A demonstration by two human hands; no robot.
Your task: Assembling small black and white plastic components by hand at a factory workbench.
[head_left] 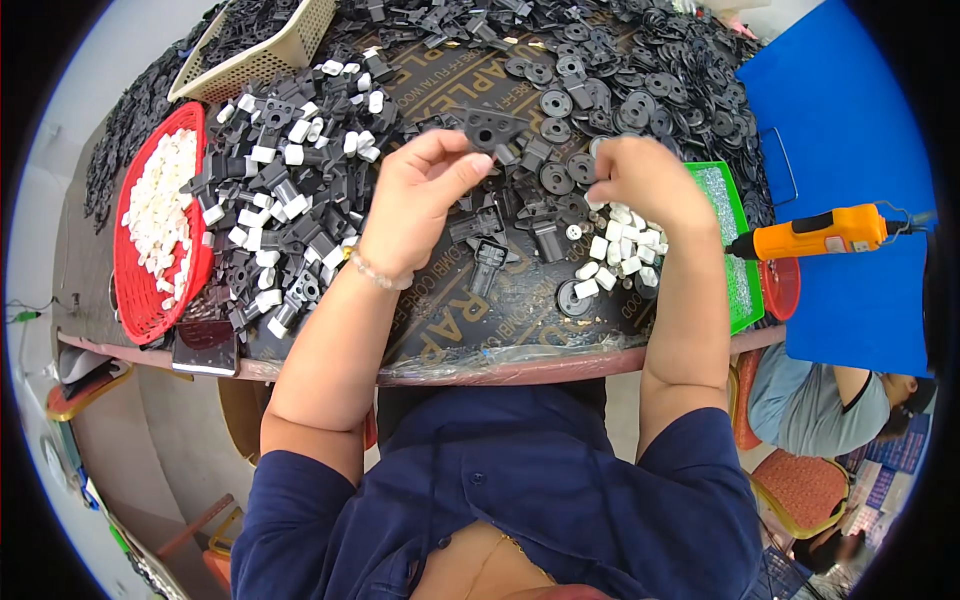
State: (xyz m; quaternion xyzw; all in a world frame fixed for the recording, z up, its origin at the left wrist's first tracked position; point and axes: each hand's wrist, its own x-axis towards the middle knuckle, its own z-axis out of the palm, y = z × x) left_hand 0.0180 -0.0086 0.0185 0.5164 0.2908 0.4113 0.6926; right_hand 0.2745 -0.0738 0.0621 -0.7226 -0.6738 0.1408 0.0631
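Note:
My left hand (420, 190) pinches a black plastic bracket (492, 130) with a round hole, between thumb and fingers, above the middle of the table. My right hand (645, 180) is closed, its fingertips curled down beside the black round discs (557, 178); what they hold, if anything, is hidden. Below the right hand lies a small heap of white plastic caps (625, 245). Loose black plastic fittings (487, 262) lie between my hands. To the left of my left arm is a pile of black fittings with white caps (290, 200).
On the left are a red basket (200, 250) of white pieces, a beige basket (265, 62) of black parts and a dark flat device (207, 347). To the right are a green tray (746, 300), an orange power screwdriver (820, 233), a blue panel (850, 120) and a seated person (815, 410).

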